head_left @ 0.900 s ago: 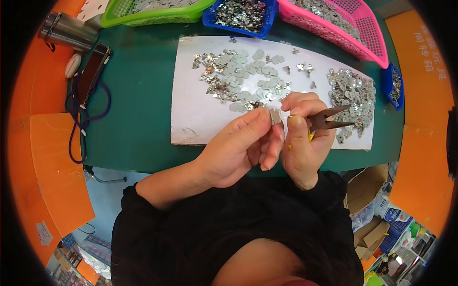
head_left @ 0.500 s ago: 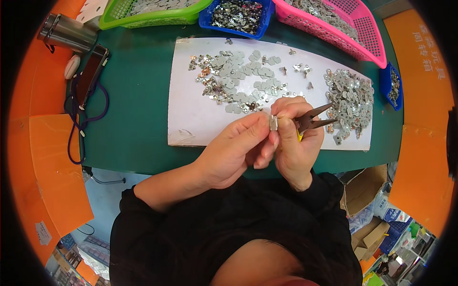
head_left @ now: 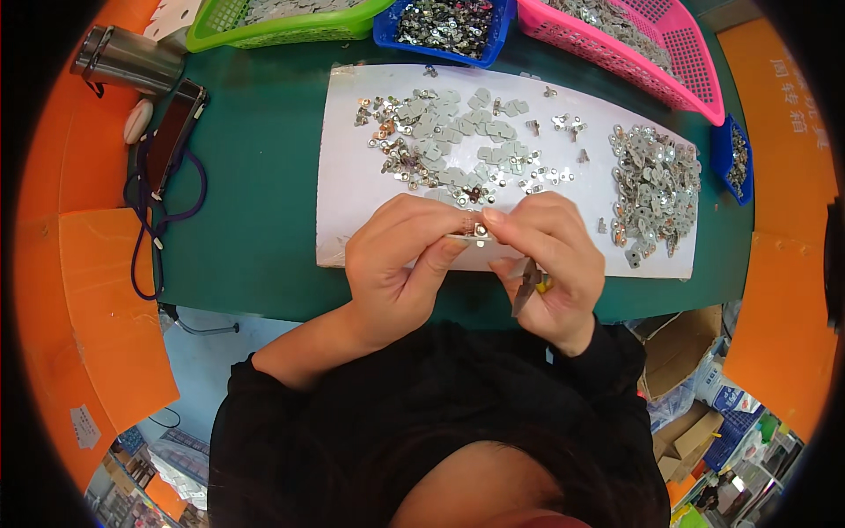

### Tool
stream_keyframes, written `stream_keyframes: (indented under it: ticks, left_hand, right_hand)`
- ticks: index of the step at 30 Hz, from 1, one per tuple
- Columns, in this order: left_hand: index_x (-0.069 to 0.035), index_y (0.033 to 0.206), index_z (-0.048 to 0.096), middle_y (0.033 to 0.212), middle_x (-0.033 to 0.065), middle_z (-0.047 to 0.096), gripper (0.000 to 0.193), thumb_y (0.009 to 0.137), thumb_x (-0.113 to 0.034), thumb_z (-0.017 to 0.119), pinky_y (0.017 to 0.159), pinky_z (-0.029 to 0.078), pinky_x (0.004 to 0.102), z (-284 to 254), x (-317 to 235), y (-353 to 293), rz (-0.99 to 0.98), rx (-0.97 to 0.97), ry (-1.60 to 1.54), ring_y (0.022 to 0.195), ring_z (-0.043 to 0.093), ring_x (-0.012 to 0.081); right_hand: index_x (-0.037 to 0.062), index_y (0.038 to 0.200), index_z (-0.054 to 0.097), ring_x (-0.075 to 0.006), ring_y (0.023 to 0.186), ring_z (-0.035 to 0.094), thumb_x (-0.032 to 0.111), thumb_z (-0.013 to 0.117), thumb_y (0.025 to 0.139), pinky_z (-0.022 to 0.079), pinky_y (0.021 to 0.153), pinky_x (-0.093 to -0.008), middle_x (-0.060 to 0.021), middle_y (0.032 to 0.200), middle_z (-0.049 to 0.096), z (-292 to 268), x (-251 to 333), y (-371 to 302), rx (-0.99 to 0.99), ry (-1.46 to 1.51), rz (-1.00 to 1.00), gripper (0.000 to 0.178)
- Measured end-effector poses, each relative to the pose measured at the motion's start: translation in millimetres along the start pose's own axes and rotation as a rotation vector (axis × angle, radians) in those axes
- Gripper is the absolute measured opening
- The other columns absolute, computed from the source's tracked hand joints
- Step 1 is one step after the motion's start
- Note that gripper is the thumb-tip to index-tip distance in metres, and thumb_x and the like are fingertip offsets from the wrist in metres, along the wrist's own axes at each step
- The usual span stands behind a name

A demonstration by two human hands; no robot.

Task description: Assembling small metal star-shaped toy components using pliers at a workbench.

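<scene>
Both hands meet over the near edge of the white rectangular flat board [head_left: 352, 202], the landmark for all places below. The left hand [head_left: 392, 260] pinches a small flat silver-grey metal piece [head_left: 473, 236] between thumb and fingers, with no visible gap around it. The right hand [head_left: 559, 255] has a fingertip against the piece's right end and its other fingers curled round dark steel pliers with yellow grips [head_left: 525, 290]. The pliers' nose points toward the wearer, past the board's near edge; how wide it opens cannot be told.

The piece is seen nearly edge-on, its long axis running roughly parallel to the board's near edge; a small shiny round part sits on top.

On the board, heaps of grey plates and shiny fittings [head_left: 453, 132] lie beyond the hands; a denser pile of metal parts [head_left: 656, 189] lies along the right edge. White surface shows between the two. Left of the board, a stretch of green tabletop [head_left: 246, 176] reaches a purple cord [head_left: 204, 176].

Right of the board, an orange panel [head_left: 783, 185] bears pale characters; far left, a white sticker [head_left: 85, 426] has print too small to read.
</scene>
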State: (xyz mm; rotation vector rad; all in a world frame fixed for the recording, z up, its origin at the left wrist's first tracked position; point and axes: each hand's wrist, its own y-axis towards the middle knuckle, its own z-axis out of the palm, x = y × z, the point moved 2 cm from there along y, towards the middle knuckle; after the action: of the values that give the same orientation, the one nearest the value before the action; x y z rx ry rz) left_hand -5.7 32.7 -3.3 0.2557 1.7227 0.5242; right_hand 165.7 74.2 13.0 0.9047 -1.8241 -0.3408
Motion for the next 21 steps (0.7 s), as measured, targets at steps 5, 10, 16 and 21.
stream_keyframes:
  ticks: [5, 10, 16, 21]
  left_hand:
    - [-0.002, 0.099, 0.073, 0.086, 0.0078, 0.071, 0.014, 0.086, -0.007, 0.071, 0.067, 0.048, 0.0303, -2, -1, 2, 0.090, 0.030, 0.037, 0.074, 0.065, 0.0214]
    - [-0.002, 0.098, 0.073, 0.087, 0.0080, 0.072, 0.013, 0.086, -0.008, 0.072, 0.066, 0.048, 0.0303, 0, 1, 2, 0.158, 0.031, 0.051, 0.074, 0.065, 0.0213]
    - [-0.001, 0.097, 0.072, 0.087, 0.0084, 0.072, 0.011, 0.087, -0.006, 0.071, 0.067, 0.049, 0.0314, 0, 2, 0, 0.054, -0.025, 0.094, 0.073, 0.065, 0.0228]
    - [-0.002, 0.096, 0.072, 0.088, 0.0105, 0.071, 0.014, 0.082, -0.002, 0.072, 0.066, 0.050, 0.0345, -7, -3, 5, 0.077, 0.009, 0.072, 0.075, 0.066, 0.0265]
  right_hand:
    - [0.0002, 0.111, 0.071, -0.0263, 0.081, 0.058, 0.009, 0.074, 0.083, 0.047, 0.074, -0.0360, -0.0104, 0.088, 0.063, -25, -2, 8, 0.084, -0.148, 0.023, 0.030]
    - [0.0029, 0.108, 0.073, -0.0252, 0.080, 0.057, 0.014, 0.077, 0.078, 0.046, 0.074, -0.0364, -0.0083, 0.086, 0.063, -22, 5, 14, 0.183, -0.005, 0.001, 0.032]
    - [0.0031, 0.108, 0.073, -0.0260, 0.080, 0.057, 0.013, 0.078, 0.077, 0.046, 0.075, -0.0368, -0.0080, 0.086, 0.062, -12, 2, 9, 0.195, -0.005, 0.044, 0.033]
    - [0.0013, 0.108, 0.072, -0.0283, 0.082, 0.056, 0.012, 0.076, 0.075, 0.046, 0.075, -0.0381, -0.0106, 0.085, 0.059, -24, 8, 21, 0.203, -0.328, -0.038, 0.035]
